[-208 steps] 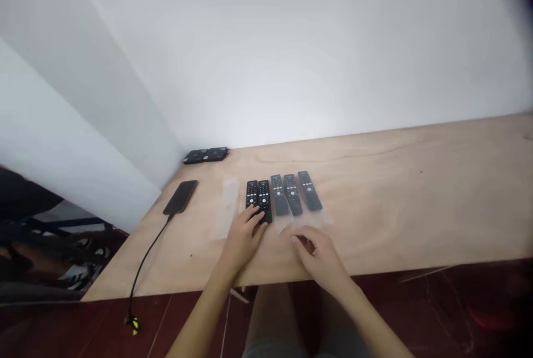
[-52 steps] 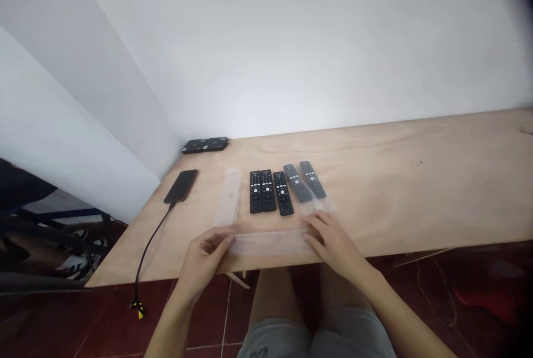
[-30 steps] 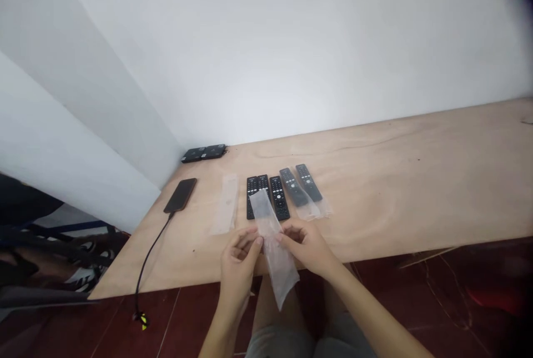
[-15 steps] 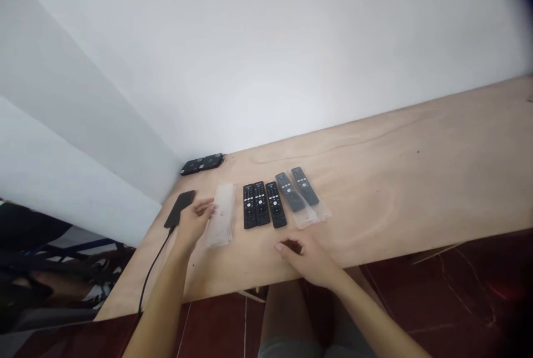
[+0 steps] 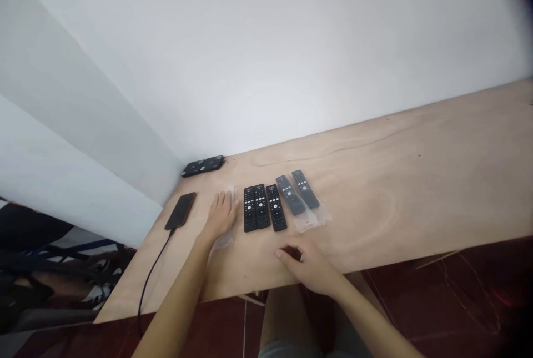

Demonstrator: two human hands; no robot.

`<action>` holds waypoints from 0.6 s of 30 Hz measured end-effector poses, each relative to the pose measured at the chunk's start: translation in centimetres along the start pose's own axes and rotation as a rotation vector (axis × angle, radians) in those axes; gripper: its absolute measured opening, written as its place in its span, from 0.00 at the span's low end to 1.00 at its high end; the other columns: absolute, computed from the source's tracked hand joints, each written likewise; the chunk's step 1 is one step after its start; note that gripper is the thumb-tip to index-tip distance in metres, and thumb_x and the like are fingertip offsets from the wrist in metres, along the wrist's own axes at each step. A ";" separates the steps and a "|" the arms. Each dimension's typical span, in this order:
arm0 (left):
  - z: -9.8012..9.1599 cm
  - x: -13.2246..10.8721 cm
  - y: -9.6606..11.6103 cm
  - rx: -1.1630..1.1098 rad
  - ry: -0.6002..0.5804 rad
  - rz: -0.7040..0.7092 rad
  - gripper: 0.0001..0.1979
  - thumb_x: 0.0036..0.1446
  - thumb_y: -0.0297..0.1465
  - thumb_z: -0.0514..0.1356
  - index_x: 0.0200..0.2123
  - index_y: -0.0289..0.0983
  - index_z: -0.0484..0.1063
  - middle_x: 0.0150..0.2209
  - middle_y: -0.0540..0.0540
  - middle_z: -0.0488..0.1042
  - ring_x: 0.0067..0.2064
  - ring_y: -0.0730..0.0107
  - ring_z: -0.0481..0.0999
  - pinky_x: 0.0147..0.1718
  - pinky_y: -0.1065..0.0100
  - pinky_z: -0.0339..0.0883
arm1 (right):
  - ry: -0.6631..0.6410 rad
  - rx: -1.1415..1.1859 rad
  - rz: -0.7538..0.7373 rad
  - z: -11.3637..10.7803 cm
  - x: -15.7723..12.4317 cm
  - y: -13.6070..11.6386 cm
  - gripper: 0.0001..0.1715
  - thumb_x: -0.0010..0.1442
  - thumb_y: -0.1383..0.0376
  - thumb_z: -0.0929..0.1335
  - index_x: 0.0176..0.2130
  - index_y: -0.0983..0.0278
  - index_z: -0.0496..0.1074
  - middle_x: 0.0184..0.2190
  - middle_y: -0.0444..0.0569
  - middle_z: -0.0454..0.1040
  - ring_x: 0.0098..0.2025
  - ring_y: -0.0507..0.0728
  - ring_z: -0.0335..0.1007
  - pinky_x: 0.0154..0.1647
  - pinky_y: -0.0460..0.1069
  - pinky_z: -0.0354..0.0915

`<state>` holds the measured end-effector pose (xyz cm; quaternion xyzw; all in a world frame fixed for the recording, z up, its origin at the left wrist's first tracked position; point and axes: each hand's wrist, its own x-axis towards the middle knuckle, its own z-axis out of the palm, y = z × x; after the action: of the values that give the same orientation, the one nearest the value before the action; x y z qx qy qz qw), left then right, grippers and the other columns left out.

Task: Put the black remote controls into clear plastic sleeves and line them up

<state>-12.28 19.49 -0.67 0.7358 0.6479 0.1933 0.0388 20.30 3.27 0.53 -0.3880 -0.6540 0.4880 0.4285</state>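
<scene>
My left hand point(image 5: 221, 215) lies flat, fingers stretched out, on a stack of clear plastic sleeves point(image 5: 225, 242), covering most of it. Just right of it are two black remote controls point(image 5: 255, 208) side by side, with a third black remote control point(image 5: 276, 208) slightly apart. Farther right, two more remotes, one on the left point(image 5: 290, 195) and one on the right point(image 5: 305, 189), lie in clear plastic sleeves. My right hand point(image 5: 306, 261) rests near the table's front edge below the remotes, loosely curled and holding nothing, with a gap between thumb and fingers.
A phone point(image 5: 180, 211) with a dark cable point(image 5: 152, 269) plugged in lies at the left. Two flat black boxes point(image 5: 202, 166) sit in the back corner against the white wall point(image 5: 291, 58). Beyond the left edge of the wooden table point(image 5: 416, 197), part of a person and a shoe show.
My left hand has moved right from beside the stack's left edge and flattened onto the plastic sleeves. My right hand stays in nearly the same place.
</scene>
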 end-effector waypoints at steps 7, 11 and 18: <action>-0.8 -0.9 2.1 0.084 0.107 0.017 0.34 0.77 0.47 0.46 0.72 0.29 0.66 0.73 0.21 0.64 0.79 0.28 0.54 0.72 0.24 0.49 | 0.004 -0.004 0.008 0.0 -0.1 -0.3 0.10 0.72 0.63 0.70 0.38 0.61 0.80 0.35 0.44 0.80 0.40 0.58 0.74 0.40 0.50 0.65; -1.2 -3.9 6.1 0.039 0.114 0.201 0.27 0.78 0.45 0.51 0.72 0.42 0.69 0.73 0.37 0.68 0.76 0.47 0.64 0.74 0.42 0.59 | 0.047 -0.038 -0.010 0.3 0.2 0.2 0.10 0.73 0.63 0.68 0.41 0.61 0.80 0.39 0.47 0.79 0.41 0.59 0.75 0.43 0.52 0.69; 2.2 -9.3 9.3 -0.097 0.142 0.319 0.20 0.74 0.40 0.62 0.64 0.41 0.79 0.70 0.36 0.73 0.73 0.42 0.69 0.68 0.38 0.70 | 0.185 -0.495 -0.101 1.6 0.7 1.5 0.27 0.68 0.69 0.68 0.64 0.59 0.76 0.70 0.57 0.71 0.71 0.71 0.63 0.72 0.69 0.61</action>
<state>-3.61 9.47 -2.03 0.8111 0.5139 0.2795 -0.0026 18.75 3.76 -1.02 -0.4908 -0.7300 0.2537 0.4024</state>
